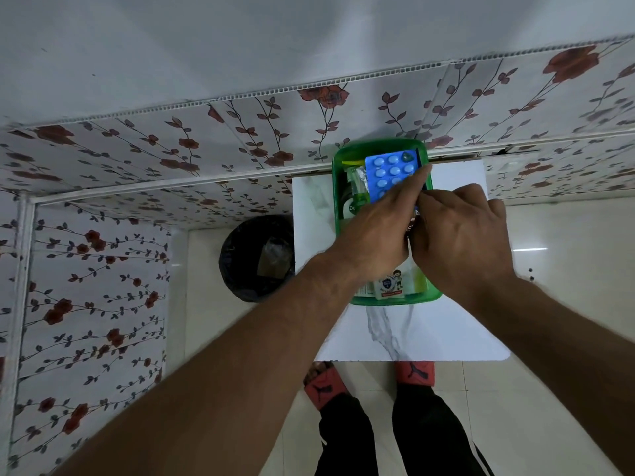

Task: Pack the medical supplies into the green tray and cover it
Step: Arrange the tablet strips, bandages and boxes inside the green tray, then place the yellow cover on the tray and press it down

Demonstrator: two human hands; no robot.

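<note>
The green tray [343,156] stands on a small white table [446,324]. Inside it lie a blue blister pack of tablets [386,173], a green bottle [357,197], a silvery packet and, at the near end, a white packet with a cartoon figure [391,285]. My left hand [374,231] reaches over the tray, its fingers resting on the blue blister pack. Beside it, over the tray's right side, my right hand [464,231] has its fingers curled against a small item that is mostly hidden. No cover is visible.
A black bin [257,259] with a liner stands on the floor left of the table. Floral panels [171,152] close off the back and left. My feet in red sandals [326,386] are at the table's near edge.
</note>
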